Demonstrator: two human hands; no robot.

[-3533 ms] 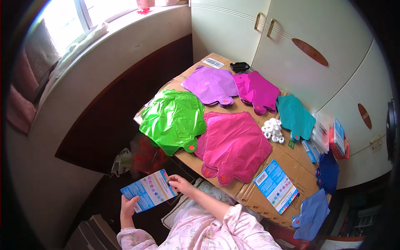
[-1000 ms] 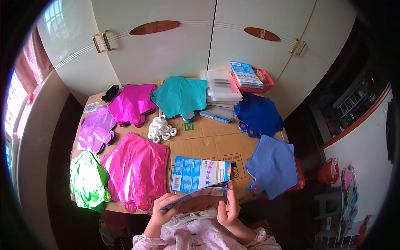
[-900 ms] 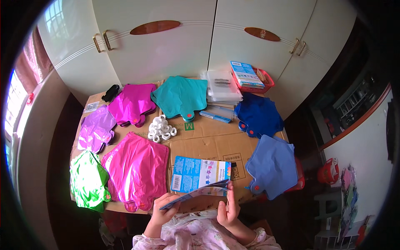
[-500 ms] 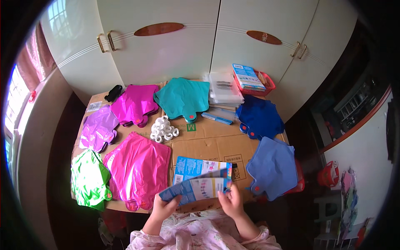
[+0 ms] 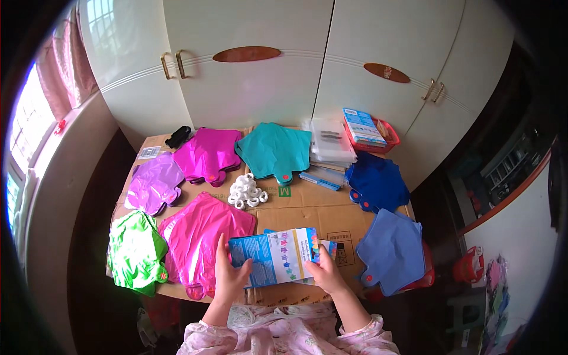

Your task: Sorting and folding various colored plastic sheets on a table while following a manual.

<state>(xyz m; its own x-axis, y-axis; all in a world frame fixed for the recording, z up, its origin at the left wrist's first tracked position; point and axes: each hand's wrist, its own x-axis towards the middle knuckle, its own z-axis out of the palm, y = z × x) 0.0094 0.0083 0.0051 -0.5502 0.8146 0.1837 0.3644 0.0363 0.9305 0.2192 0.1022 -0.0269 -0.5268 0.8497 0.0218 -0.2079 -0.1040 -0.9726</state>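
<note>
A blue and white printed card with a row of small coloured stars is held in front of me, tilted over the cardboard. My left hand has its thumb on the card's left part, with the fingers straight along that edge and partly hidden behind it. At the right edge, my right hand pinches the card, thumb in front. A second blue card shows behind it, mostly covered; whether I hold that one too is unclear. Left of my left hand lies a stack of pink star-shaped foil balloons.
Flattened balloons lie around the cardboard: green, purple, magenta, teal, dark blue, light blue. White ribbon rolls sit mid-table. A red basket and clear plastic bags stand at the back.
The card has been raised flatter toward view, its printed front now fully showing. My left hand's fingers have straightened up along its left edge. The head view has shifted slightly.
</note>
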